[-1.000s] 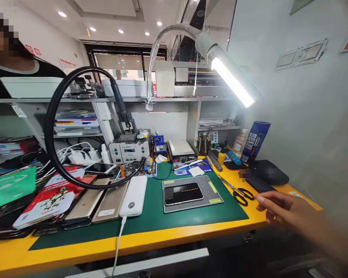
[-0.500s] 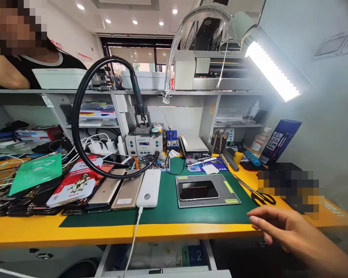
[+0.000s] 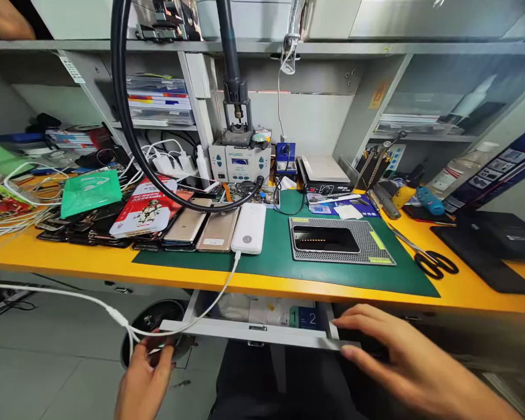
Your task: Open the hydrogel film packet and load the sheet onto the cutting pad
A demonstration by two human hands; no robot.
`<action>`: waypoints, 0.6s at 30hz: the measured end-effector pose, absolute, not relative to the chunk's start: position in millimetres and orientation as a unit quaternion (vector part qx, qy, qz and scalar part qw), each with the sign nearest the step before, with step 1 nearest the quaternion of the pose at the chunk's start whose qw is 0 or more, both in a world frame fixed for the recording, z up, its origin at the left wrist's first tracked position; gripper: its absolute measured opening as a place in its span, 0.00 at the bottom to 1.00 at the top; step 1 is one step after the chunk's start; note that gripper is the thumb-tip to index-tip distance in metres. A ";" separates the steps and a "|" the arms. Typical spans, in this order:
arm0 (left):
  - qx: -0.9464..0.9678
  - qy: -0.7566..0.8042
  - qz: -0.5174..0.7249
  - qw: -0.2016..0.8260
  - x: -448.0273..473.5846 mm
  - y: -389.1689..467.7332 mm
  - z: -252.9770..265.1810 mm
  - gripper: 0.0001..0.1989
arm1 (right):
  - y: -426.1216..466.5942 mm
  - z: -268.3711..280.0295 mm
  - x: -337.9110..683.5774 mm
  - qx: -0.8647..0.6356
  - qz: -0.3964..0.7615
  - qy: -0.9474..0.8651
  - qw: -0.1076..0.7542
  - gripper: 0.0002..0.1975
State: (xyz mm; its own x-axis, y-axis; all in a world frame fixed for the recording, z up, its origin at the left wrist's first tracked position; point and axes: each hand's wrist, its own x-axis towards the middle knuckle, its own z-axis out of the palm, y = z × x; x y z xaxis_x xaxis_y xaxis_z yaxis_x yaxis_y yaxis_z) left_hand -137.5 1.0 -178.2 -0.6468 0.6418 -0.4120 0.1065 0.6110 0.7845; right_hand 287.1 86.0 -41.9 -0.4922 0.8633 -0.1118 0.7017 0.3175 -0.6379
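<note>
My left hand [image 3: 145, 379] is low at the left end of the open drawer's front panel [image 3: 227, 329], its thumb and fingers curled round something dark that I cannot make out. A white charging cable [image 3: 157, 333] splits just above this hand, one branch dropping behind it and another running up to a white power bank [image 3: 249, 227]. My right hand [image 3: 396, 356] is open by the drawer's right end, fingers apart; contact with the panel is unclear. A black phone [image 3: 326, 239] with a row of small lit dots lies on a grey perforated pad [image 3: 371, 242].
Black-handled scissors [image 3: 433, 263] lie right of the green mat [image 3: 266, 271]. Several phones and a red package [image 3: 144, 213] are piled left. A thick black hose [image 3: 125, 105] arches before the soldering station [image 3: 240, 160]. A bin [image 3: 133, 335] stands below the desk.
The view has tilted down, showing more of the drawer and floor. My right hand has come down to the drawer's right end. My left hand and the cable's split have come into view.
</note>
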 end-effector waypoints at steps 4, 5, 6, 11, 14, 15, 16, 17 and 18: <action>0.275 0.868 0.295 0.289 -151.8 2.1 -157.0 0.22 | 61.3 -84.4 273.9 -0.460 0.289 -0.835 0.084 0.18; 0.292 0.878 0.267 0.268 -151.0 1.6 -150.0 0.21 | 58.2 -88.6 273.1 -0.460 0.296 -0.834 0.079 0.17; 0.309 0.889 0.238 0.240 -148.5 0.7 -143.3 0.19 | 56.1 -90.0 272.6 -0.458 0.306 -0.831 0.075 0.16; 0.410 0.875 0.222 0.132 -126.1 -12.4 -127.3 0.22 | 59.7 -76.6 264.9 -0.441 0.364 -0.819 0.049 0.13; 0.360 0.874 0.254 0.206 -120.0 -24.3 -126.4 0.23 | 72.3 -75.7 250.8 -0.423 0.338 -0.840 0.023 0.12; 0.327 0.879 0.262 0.229 -119.5 -27.8 -125.3 0.22 | 78.1 -78.4 244.7 -0.412 0.314 -0.855 0.012 0.11; 0.300 0.881 0.271 0.246 -119.4 -30.8 -123.6 0.22 | 84.2 -82.6 238.0 -0.397 0.277 -0.875 -0.001 0.10; 0.284 0.881 0.277 0.256 -119.4 -33.1 -121.5 0.21 | 90.5 -88.0 231.0 -0.382 0.230 -0.895 -0.016 0.12; 0.279 0.880 0.284 0.259 -119.2 -34.7 -119.2 0.20 | 96.7 -94.1 224.0 -0.369 0.180 -0.911 -0.032 0.17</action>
